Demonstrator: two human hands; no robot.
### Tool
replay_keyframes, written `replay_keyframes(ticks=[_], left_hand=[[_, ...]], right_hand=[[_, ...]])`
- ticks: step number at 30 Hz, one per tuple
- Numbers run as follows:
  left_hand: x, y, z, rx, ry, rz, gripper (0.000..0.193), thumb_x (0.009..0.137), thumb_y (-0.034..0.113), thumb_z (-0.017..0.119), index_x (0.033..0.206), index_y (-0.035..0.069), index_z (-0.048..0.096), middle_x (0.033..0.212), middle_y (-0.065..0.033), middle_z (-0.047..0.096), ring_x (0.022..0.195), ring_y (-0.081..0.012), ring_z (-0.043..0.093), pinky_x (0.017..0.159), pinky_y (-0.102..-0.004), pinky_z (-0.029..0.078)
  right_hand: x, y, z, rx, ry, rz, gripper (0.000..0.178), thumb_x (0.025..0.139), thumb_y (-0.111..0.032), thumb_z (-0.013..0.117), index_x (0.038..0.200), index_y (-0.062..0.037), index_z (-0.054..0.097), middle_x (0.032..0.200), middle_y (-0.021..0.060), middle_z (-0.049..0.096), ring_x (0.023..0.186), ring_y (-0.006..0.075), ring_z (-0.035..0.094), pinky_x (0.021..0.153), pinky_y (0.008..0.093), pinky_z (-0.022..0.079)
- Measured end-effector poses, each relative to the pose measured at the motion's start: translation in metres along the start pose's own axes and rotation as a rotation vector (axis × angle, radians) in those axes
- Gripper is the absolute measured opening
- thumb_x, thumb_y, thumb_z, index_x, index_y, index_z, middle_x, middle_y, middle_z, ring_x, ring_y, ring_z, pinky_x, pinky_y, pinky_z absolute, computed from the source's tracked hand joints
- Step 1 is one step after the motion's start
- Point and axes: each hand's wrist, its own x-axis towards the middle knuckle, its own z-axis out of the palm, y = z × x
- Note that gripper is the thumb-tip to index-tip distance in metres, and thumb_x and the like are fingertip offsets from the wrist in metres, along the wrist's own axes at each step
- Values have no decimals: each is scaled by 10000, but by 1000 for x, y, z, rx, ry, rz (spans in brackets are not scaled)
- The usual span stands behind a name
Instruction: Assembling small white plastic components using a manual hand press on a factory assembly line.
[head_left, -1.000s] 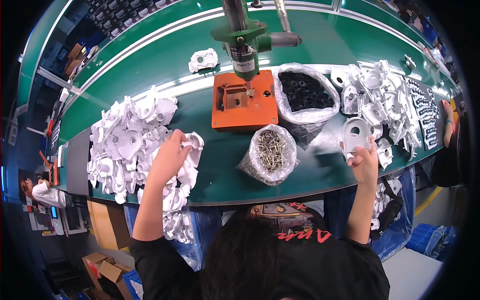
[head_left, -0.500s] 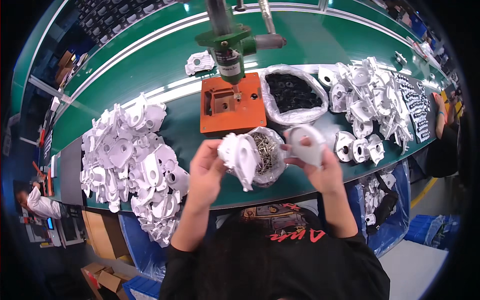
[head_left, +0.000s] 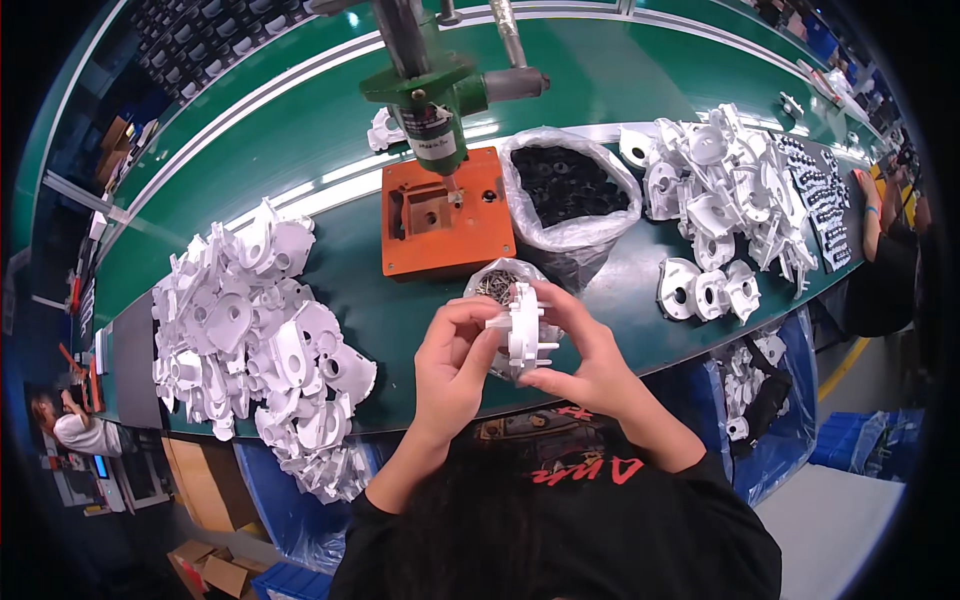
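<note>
My left hand [head_left: 455, 365] and my right hand [head_left: 595, 355] meet over the near edge of the bench, with white plastic housing parts [head_left: 523, 330] gripped between them. The parts stand on edge, with thin pegs sticking out toward my right palm. They are face to face; whether they are fully seated together I cannot tell. Just behind them, partly covered by my hands, is a plastic-lined container of metal screws [head_left: 497, 285]. Beyond it sits an orange fixture block [head_left: 445, 245] under a green press head [head_left: 432, 130].
A big heap of white housings [head_left: 250, 310] lies at left, another [head_left: 725, 190] at right. A plastic bag of black parts [head_left: 570, 185] stands beside the fixture. Three white parts [head_left: 710, 295] lie near the right edge. Another person's arm [head_left: 872, 220] is at far right.
My hands, each holding a white housing before, have come together, bringing the two parts face to face. The right one has turned edge-on. The whole view has shifted slightly.
</note>
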Motion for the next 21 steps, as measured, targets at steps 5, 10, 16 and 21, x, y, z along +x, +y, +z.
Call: replay_keyframes(ticks=[5,10,16,21], left_hand=[[-4,-4,8,-227,-63,-58,567,895,1,577,1374,48,278,1295,-170,473,1167,-219,509,981,-345,408],[-15,-7,28,-314,-91,-160,766,911,-36,511,1475,121,18,1382,-209,406,1240,-248,464,1035,-370,357],[-1,-14,1,126,122,15,295,905,34,592,1128,-36,412,1029,-134,601,948,-147,598,818,-295,481],[47,-4,-46,1156,94,502,269,754,0,682,1012,26,610,1038,-173,650,998,-355,626,832,-404,502]], right_hand=[[5,-3,-3,227,134,43,1053,642,-263,868,1436,-10,222,1290,93,425,1154,214,488,973,344,408],[11,9,0,63,268,-58,1118,687,-594,745,1444,14,190,1275,125,371,1186,234,439,1006,369,356],[27,1,-15,-93,98,-110,963,820,-673,481,1430,40,262,1198,156,420,1116,249,417,970,357,330],[80,65,-50,-588,540,-119,369,811,-156,643,1170,-84,592,996,110,563,942,258,541,843,362,418]])
